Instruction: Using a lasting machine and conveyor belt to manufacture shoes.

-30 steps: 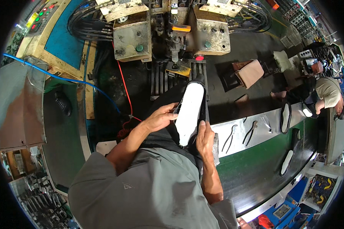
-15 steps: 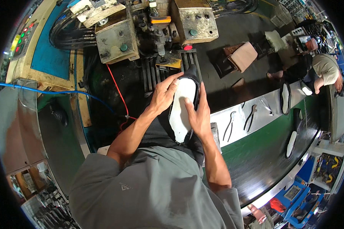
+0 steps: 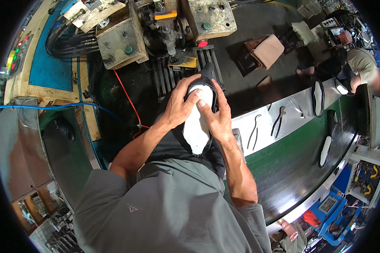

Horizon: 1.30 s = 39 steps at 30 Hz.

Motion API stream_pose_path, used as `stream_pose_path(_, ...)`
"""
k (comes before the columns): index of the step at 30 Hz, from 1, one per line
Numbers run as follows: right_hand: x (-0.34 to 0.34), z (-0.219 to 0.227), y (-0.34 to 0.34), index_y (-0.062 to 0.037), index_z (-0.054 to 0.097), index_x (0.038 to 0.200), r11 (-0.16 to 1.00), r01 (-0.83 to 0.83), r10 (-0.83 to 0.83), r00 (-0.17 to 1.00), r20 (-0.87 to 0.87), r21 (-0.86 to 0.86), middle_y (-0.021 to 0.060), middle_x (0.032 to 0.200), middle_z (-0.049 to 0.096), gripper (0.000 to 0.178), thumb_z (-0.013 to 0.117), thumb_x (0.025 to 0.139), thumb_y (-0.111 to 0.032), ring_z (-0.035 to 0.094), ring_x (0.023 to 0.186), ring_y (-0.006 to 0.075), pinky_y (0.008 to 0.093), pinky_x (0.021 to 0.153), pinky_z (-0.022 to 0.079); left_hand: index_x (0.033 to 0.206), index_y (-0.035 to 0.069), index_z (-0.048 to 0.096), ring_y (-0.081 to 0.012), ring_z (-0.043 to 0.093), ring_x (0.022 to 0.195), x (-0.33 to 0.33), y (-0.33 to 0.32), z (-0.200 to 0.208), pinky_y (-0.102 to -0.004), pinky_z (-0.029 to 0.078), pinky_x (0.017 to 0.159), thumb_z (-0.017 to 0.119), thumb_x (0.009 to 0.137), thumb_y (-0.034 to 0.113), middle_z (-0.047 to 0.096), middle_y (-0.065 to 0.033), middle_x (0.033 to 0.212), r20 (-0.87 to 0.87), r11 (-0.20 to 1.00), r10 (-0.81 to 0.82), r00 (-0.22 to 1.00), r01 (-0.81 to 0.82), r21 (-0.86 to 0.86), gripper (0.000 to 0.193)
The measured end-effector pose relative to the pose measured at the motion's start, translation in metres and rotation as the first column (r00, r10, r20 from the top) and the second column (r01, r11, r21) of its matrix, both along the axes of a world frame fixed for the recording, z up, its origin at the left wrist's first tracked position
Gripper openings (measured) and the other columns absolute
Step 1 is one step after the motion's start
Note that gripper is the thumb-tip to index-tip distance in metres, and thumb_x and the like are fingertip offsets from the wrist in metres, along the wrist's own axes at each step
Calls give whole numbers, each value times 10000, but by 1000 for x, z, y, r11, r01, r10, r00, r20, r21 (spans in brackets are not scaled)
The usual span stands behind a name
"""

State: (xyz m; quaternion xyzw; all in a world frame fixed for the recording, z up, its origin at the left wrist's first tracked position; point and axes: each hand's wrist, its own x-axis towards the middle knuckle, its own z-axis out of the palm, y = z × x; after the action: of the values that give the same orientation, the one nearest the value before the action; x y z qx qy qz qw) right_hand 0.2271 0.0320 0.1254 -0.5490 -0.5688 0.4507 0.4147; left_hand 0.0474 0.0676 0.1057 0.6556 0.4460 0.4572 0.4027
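Note:
Sole side up over my lap lies a black shoe upper with a white bottom (image 3: 196, 130), its far end pointing toward the machine. My left hand (image 3: 179, 103) wraps the left edge, and its thumb presses on the white bottom near the far end. On the opposite edge is my right hand (image 3: 218, 120), fingers along the black side and thumb beside the left one. Both hands are closed on the shoe upper. Under the fingers, part of its black rim is hidden.
Ahead stands a machine with two worn control boxes (image 3: 121, 44) and a slatted metal stand. To the right, pincers (image 3: 278, 121) and pliers (image 3: 254, 130) lie on a metal ledge beside a green conveyor belt (image 3: 278, 168) carrying shoe parts. Another person (image 3: 361, 63) works at far right.
Both thumbs have moved together toward the far end of the white bottom. My right hand has slid farther up, and the shoe upper sits slightly more to the left.

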Motion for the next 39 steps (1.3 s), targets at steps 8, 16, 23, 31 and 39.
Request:
stream_pose_path(8, -1, -3, 1, -22, 496, 1601, 994, 69, -63, 996, -69, 90, 230, 1437, 631, 732, 818, 984, -250, 586, 1344, 317, 430, 1165, 448, 1415, -46, 617, -367, 630, 1207, 17, 0, 9, -439, 498, 1063, 648, 1071, 317, 622, -221, 1306, 0, 983, 89, 996, -88, 158, 501)
stream_pose_path(16, -4, 4, -2, -51, 449, 1637, 998, 42, -42, 999, -13, 55, 244, 1549, 541, 785, 815, 968, -241, 511, 1435, 364, 468, 1221, 396, 1395, -42, 654, -353, 670, 1178, 2, 4, 13, -415, 521, 1040, 661, 1067, 280, 667, -212, 1284, -40, 983, 93, 995, -85, 165, 460)
stream_pose_path(23, -11, -4, -72, -27, 327, 1687, 983, -6, 16, 998, 57, -184, 286, 1549, 533, 1025, 910, 873, -248, 526, 1452, 446, 474, 1246, 389, 1532, -57, 537, -239, 548, 1418, -63, -3, 49, -370, 410, 1208, 751, 936, 94, 566, -153, 1535, 432, 958, -117, 895, 215, -188, 651)
stream_pose_path(31, 12, 11, -50, -48, 434, 1635, 845, -81, -224, 844, 488, 529, 285, 1521, 514, 1086, 896, 657, 55, 561, 1334, 469, 511, 1136, 483, 1607, -36, 457, -236, 586, 1398, -63, -32, 92, -382, 411, 1215, 863, 821, 267, 611, -137, 1504, 474, 939, 24, 880, 142, -312, 935)
stream_pose_path(39, 13, 13, -49, 58, 569, 1529, 969, 183, -200, 975, -92, -168, 290, 1431, 673, 597, 633, 1114, -367, 608, 1347, 261, 375, 1142, 459, 1631, -19, 395, -198, 537, 1418, -8, -59, -11, -389, 419, 1207, 601, 1121, 182, 577, -112, 1524, 319, 917, -59, 946, 177, -358, 586)
